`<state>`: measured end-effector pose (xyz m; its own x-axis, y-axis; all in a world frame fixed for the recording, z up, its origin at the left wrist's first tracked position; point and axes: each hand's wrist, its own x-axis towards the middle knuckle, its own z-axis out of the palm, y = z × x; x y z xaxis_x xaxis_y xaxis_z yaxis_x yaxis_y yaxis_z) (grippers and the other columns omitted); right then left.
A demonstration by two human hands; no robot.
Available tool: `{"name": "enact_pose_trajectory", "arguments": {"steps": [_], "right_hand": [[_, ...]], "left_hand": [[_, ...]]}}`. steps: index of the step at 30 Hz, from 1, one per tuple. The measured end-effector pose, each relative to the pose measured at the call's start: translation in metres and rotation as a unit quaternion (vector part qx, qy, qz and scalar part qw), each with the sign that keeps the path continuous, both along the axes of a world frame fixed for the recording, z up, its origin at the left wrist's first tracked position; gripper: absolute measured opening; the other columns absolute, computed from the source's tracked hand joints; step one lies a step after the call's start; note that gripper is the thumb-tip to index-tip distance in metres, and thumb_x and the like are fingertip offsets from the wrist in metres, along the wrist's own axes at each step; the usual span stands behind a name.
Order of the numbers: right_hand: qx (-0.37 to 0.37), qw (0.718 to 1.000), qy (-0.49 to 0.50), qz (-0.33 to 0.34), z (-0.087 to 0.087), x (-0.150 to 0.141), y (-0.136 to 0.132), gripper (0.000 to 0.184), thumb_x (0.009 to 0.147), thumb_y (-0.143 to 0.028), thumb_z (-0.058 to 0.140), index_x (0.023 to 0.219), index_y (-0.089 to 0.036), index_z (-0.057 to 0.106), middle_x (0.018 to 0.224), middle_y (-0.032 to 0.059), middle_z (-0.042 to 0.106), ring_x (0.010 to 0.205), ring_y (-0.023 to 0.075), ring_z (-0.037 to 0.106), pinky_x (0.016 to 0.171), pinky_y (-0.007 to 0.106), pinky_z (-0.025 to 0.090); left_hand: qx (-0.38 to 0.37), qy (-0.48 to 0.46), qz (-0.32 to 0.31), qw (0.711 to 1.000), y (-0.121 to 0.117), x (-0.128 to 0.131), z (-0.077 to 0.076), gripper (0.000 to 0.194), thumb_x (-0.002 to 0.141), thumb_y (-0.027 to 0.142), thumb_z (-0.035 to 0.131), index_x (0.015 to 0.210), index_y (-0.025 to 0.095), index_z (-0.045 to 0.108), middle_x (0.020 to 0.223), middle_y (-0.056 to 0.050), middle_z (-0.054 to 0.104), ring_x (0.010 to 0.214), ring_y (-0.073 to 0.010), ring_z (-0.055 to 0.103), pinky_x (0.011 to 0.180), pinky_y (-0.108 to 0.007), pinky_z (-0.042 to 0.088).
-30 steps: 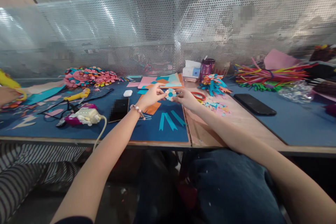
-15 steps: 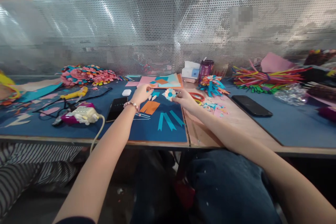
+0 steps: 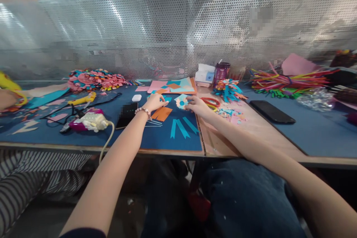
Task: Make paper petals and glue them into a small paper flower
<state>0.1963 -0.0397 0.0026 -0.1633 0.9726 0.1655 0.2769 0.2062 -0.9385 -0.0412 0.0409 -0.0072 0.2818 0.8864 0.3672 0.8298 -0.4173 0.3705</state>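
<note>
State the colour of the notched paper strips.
The paper strips are turquoise blue, as the head view shows.

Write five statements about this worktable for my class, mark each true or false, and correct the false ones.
1. The right hand holds the paper flower. True.
2. The bracelet is on the right wrist. False: the bracelet is on the left wrist.
3. The three notched strips are pink. False: the strips are blue.
4. The purple cup stands right of the white box. True.
5. The left hand touches the flower. False: the left hand is apart from it.
</note>
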Motion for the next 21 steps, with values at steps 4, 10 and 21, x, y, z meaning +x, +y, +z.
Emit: {"name": "enact_pose_trajectory", "arguments": {"steps": [4, 10, 21], "right_hand": [[-0.011, 1.000, 0.018, 0.001, 0.004, -0.001, -0.003, 0.041, 0.072, -0.010, 0.061, 0.112, -0.010, 0.054, 0.070, 0.0015, 0.064, 0.063, 0.0133, 0.058, 0.061, 0.025, 0.045], [-0.014, 0.999, 0.027, 0.035, 0.008, -0.001, -0.006, 0.030, 0.070, -0.008, 0.057, 0.100, -0.011, 0.060, 0.063, -0.0007, 0.061, 0.060, 0.0116, 0.056, 0.059, 0.023, 0.043], [0.104, 0.964, -0.202, 0.139, 0.007, 0.000, -0.016, 0.027, 0.078, -0.018, 0.054, 0.102, -0.014, 0.065, 0.067, 0.0003, 0.064, 0.056, 0.0110, 0.051, 0.055, 0.023, 0.036]], "left_hand": [[-0.013, -0.035, -0.014, 0.999, 0.001, 0.000, -0.001, 0.032, 0.067, 0.051, 0.067, 0.065, 0.019, 0.067, 0.075, -0.008, 0.067, 0.082, -0.0229, 0.059, 0.073, -0.031, 0.043], [-0.050, -0.104, 0.008, 0.993, -0.009, -0.001, 0.006, 0.035, 0.070, 0.052, 0.064, 0.066, 0.018, 0.065, 0.064, -0.005, 0.065, 0.056, -0.0157, 0.053, 0.054, -0.027, 0.038], [-0.072, -0.258, -0.065, 0.961, -0.021, 0.018, 0.015, 0.032, 0.072, 0.047, 0.065, 0.066, 0.017, 0.059, 0.066, -0.004, 0.062, 0.056, -0.0119, 0.051, 0.053, -0.025, 0.039]]}}
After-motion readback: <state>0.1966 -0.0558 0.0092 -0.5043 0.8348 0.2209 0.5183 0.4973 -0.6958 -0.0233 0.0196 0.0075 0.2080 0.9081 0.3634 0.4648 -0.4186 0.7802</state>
